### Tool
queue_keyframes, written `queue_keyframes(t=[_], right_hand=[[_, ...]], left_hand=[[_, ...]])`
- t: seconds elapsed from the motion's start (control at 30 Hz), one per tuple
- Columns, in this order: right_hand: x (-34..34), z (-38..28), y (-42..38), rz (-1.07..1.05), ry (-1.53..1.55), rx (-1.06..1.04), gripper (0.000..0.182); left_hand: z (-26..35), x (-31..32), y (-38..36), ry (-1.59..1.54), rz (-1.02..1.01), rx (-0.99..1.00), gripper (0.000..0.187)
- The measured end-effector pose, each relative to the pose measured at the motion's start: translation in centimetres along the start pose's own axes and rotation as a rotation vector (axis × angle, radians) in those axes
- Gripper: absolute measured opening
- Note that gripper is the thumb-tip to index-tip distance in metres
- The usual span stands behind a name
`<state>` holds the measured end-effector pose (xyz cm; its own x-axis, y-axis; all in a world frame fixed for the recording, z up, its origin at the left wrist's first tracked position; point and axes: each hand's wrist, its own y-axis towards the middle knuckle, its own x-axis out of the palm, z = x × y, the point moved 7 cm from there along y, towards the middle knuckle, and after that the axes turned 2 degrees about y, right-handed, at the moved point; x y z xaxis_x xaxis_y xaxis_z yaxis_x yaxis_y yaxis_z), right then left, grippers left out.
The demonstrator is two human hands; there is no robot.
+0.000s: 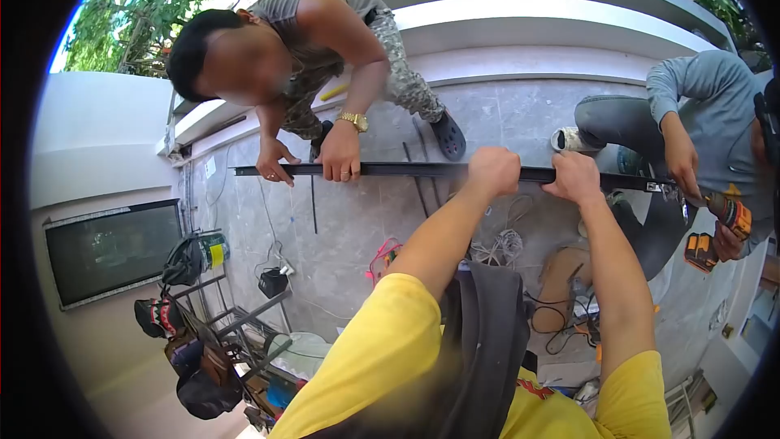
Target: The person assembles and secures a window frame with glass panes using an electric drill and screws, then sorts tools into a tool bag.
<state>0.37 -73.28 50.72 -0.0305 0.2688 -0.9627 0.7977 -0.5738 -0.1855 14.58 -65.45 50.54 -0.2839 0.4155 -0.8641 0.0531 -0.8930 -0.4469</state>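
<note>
The person's left hand (494, 171) and right hand (575, 178), set slightly apart, are both clenched on a long black bar (418, 170), which spans above the grey tiled floor (349, 228). Toward one end, a co-worker (337, 45) grasps the bar two-handed; near the other, a second co-worker (719, 110) holds a power drill (735, 215).

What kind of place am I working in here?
Probably a porch or patio in use as a work area: leafy trees show beyond the white ledges, coiled wire lies on the grey floor, and a power drill is near the black bar.
</note>
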Motion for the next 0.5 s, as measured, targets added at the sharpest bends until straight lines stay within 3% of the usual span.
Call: queue_keyframes(t=[0.13,0.2,0.37,0.5], right_hand=[[-0.5,0.0,-0.3,0.047,0.032,-0.009,0.044],[0.0,0.5,-0.5,-0.058,0.026,0.056,0.043],[-0.4,0.4,-0.8,0.179,0.063,-0.017,0.046],[-0.1,0.4,-0.8,0.108,0.057,0.004,0.048]], left_hand=[[1.1,-0.4,0.0,0.039,-0.068,0.000,0.025],[0.8,0.5,0.6,0.072,-0.061,-0.024,0.025],[1.8,-0.4,0.8,0.142,-0.019,-0.048,0.029],[1.9,-0.8,0.2,0.178,-0.004,-0.043,0.028]])
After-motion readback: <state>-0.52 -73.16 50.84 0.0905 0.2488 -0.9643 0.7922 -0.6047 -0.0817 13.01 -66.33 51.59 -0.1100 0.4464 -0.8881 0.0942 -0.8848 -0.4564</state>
